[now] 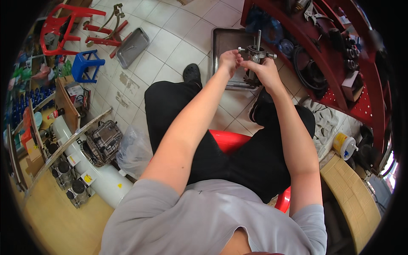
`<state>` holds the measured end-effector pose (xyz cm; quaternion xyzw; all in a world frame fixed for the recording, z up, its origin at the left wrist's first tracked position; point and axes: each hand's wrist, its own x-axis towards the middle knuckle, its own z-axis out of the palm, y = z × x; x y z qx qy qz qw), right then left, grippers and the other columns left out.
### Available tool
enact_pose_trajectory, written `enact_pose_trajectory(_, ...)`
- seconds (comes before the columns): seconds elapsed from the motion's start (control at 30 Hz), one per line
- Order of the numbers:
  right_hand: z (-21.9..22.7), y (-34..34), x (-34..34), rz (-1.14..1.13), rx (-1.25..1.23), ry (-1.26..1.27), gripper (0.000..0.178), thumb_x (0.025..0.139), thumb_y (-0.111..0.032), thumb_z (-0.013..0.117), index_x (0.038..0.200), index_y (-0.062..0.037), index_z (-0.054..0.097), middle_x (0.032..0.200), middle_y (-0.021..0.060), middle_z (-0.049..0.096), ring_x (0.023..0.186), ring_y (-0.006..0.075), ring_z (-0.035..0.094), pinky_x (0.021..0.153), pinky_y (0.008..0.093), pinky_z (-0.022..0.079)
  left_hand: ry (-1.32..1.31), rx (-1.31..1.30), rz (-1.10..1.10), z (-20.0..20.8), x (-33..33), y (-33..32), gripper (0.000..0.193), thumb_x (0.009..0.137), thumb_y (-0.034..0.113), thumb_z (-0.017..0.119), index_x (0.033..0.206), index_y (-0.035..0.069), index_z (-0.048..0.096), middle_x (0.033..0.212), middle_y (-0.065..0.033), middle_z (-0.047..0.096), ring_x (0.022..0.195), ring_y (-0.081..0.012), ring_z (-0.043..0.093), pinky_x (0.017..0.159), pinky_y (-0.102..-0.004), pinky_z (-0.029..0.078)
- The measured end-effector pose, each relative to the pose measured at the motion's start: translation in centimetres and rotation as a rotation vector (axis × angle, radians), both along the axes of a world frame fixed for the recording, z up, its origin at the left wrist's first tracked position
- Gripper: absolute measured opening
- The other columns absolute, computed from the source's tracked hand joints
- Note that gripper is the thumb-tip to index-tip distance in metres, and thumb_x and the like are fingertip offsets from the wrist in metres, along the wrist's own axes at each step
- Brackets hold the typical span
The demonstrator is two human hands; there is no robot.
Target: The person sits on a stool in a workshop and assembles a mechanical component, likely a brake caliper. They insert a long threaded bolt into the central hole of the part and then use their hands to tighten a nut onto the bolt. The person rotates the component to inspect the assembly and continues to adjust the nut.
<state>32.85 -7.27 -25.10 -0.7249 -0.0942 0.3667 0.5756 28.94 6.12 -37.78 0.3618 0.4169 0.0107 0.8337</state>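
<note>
A metal puller-like tool (pixel 256 54), with an upright rod and side bolts, stands over a grey metal tray (pixel 217 42). My right hand (pixel 267 73) is around the near side of the tool; its thumb points left and the other fingers are partly hidden. Beside the tool's left bolt, my left hand (pixel 229 61) has its fingers curled together. What lies between those fingertips is too small to make out. The lower part of the tool is partly covered by my right hand.
Red shelving (pixel 335 80) with parts rises on the right. A smaller metal tray (pixel 132 47), a blue stool (pixel 87 66) and a red chair (pixel 63 25) stand far left. Closer on the left are a white cylindrical tank (pixel 102 178) and a plastic bag (pixel 135 148).
</note>
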Motion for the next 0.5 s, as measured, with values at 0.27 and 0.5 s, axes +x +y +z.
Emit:
enact_pose_trajectory(0.27, -0.4, 1.2, 1.3, -0.012, -0.108, 0.075, 0.022, 0.074, -0.017, 0.075, 0.083, -0.0004, 0.064, 0.074, 0.0003, 0.061, 0.067, 0.0086, 0.052, 0.062, 0.0262, 0.043, 0.412, 0.318, -0.131, -18.6, -4.8, -1.6, 0.032, 0.082, -0.002, 0.053, 0.113, 0.005, 0.061, 0.095, -0.0131, 0.069, 0.083, -0.0234, 0.066, 0.071, -0.0377, 0.052)
enact_pose_trajectory(0.5, -1.0, 1.8, 1.2, 0.030, -0.156, 0.155, 0.033, 0.072, -0.015, 0.074, 0.096, 0.0011, 0.058, 0.079, 0.0041, 0.063, 0.071, 0.0099, 0.054, 0.068, 0.0281, 0.046, 0.686, 0.793, -0.324, -20.7, -8.8, -0.4, 0.021, 0.074, -0.001, 0.057, 0.093, 0.003, 0.067, 0.088, -0.0201, 0.068, 0.090, -0.0346, 0.066, 0.080, -0.0408, 0.051)
